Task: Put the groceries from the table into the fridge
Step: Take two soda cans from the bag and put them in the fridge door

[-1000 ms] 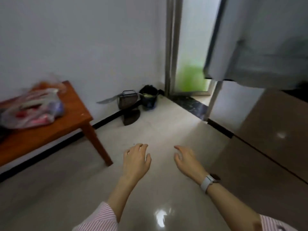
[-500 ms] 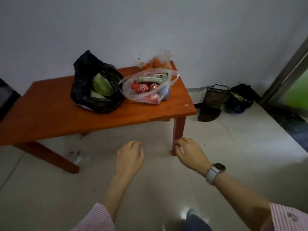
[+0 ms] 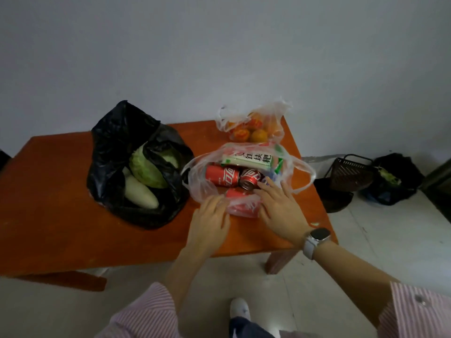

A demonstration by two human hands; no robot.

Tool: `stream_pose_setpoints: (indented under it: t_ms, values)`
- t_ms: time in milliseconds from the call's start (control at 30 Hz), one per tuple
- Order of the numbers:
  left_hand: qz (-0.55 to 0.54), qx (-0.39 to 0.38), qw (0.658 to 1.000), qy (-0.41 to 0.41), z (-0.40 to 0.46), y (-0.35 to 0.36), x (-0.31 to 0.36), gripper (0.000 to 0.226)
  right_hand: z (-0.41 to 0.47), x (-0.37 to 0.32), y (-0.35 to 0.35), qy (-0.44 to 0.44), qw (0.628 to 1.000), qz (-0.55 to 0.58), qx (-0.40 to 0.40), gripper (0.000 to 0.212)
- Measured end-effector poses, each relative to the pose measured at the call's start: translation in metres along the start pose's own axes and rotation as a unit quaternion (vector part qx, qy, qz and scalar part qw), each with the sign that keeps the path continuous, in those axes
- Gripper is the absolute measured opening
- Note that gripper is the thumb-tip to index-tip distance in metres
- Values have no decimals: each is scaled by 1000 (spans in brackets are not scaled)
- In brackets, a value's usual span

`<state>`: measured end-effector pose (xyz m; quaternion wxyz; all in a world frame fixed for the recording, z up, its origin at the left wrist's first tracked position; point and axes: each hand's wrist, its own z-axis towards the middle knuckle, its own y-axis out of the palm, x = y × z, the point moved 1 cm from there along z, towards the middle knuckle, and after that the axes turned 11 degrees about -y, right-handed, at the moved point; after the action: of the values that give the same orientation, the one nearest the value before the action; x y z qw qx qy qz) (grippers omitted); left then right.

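A low orange wooden table [image 3: 61,215] stands against the wall. On it a clear plastic bag [image 3: 202,181] holds red cola cans [image 3: 222,176] and a white-green carton [image 3: 251,159]. My left hand [image 3: 211,219] rests at the bag's near left edge with fingers spread. My right hand [image 3: 280,208], a watch on its wrist, lies on the bag's near right side and touches the plastic beside a can. Neither hand has closed on anything. A black bag [image 3: 117,132] on the left holds a cabbage [image 3: 146,169] and a white radish [image 3: 139,191]. Behind, a small clear bag holds oranges [image 3: 251,132].
The fridge is out of view. To the right on the tiled floor sit a dark wire basket [image 3: 351,174] over a dustpan and a black bin bag [image 3: 395,179]. My shoe [image 3: 240,309] shows below, in front of the table's near edge. A grey wall backs the table.
My view has swung from the fridge and doorway to the table, and I have stepped closer. Both hands have moved forward from over the floor onto the clear bag of cans.
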<state>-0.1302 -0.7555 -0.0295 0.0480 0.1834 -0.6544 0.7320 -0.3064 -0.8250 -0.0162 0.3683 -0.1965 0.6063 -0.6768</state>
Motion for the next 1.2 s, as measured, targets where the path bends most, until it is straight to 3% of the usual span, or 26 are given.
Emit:
stream_pose_setpoints:
  t_ms: [100,267,467,667,767,867,933,1000,1100,1200]
  values:
    - [49,-46,997,48,43,19,0,50,30,31,12,-29,989,-96,-113,51]
    - [94,-92,988,76,67,57,-6,48,24,62,34,2,975,-44,-218,47]
    - [62,-90,987,119,63,83,-21,42,9,75,54,44,968,21,-244,44]
    - [79,-141,978,134,52,92,-33,43,-11,81,74,109,953,161,-231,42]
    - [56,-118,983,129,58,87,-32,39,-8,83,79,140,950,196,-198,39]
    - [12,-69,988,137,71,77,-22,31,-7,83,74,173,962,171,-125,34]
    - [19,-51,988,146,82,75,-16,28,-5,82,72,139,976,130,-108,43]
    - [48,-63,985,151,93,78,-12,37,0,81,74,84,982,74,-152,56]
    - [81,-95,982,141,102,83,-9,53,9,86,71,70,968,32,-239,56]
    - [96,-97,981,136,103,82,-8,57,9,96,63,75,963,27,-257,55]
